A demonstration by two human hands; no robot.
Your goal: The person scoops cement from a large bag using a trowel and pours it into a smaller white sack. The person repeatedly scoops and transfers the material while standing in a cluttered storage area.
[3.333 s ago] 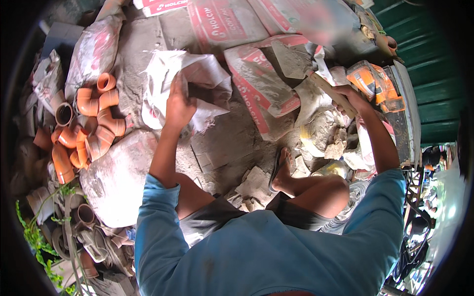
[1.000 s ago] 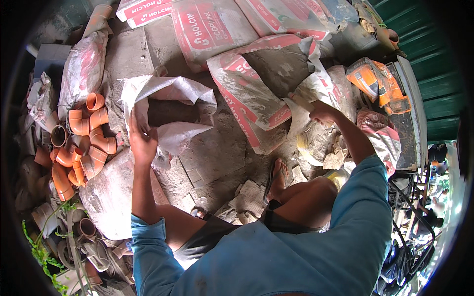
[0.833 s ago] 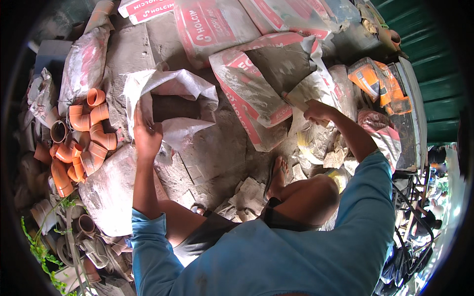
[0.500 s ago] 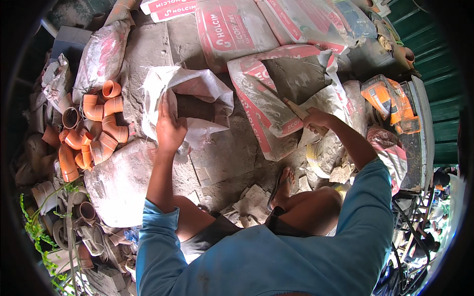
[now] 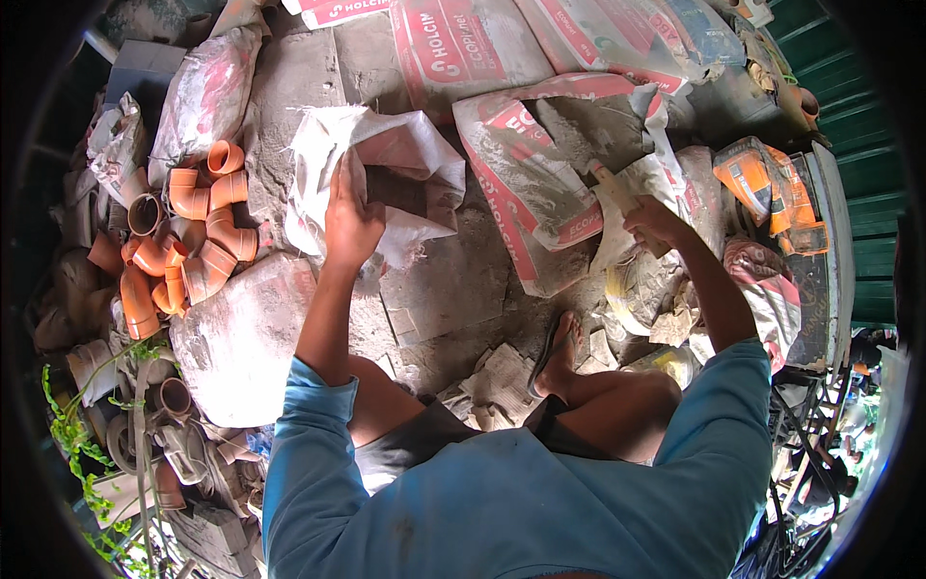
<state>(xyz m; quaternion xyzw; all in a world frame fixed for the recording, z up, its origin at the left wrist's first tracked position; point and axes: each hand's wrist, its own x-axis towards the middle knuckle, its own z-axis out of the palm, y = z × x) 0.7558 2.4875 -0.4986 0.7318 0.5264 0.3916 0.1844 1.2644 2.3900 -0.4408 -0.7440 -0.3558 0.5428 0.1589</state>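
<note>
My left hand (image 5: 354, 224) grips the near side of a white woven sack (image 5: 318, 145), with its fingers along the wall and the thumb toward the opening. The sack stands with its mouth wide and its edges frayed; grey powder shows inside. To its right, a torn red-and-white cement bag (image 5: 511, 207) lies cut open with grey powder in it. My right hand (image 5: 658, 224) is closed around the wooden handle of a trowel (image 5: 608, 183). Its blade reaches into the bag's opening, coated in powder and hard to tell from it.
Orange pipe elbows (image 5: 207, 227) are heaped at the left, by a dusty whitish sack (image 5: 241, 347). More cement bags (image 5: 463, 48) lie at the back. Orange-black packages (image 5: 767, 193) sit at the right. Torn paper scraps (image 5: 497, 386) lie near my foot (image 5: 559, 357).
My right hand has moved right and a little upward with the trowel, its blade now steeper and powder-covered in the bag. My left hand keeps its place at the white sack.
</note>
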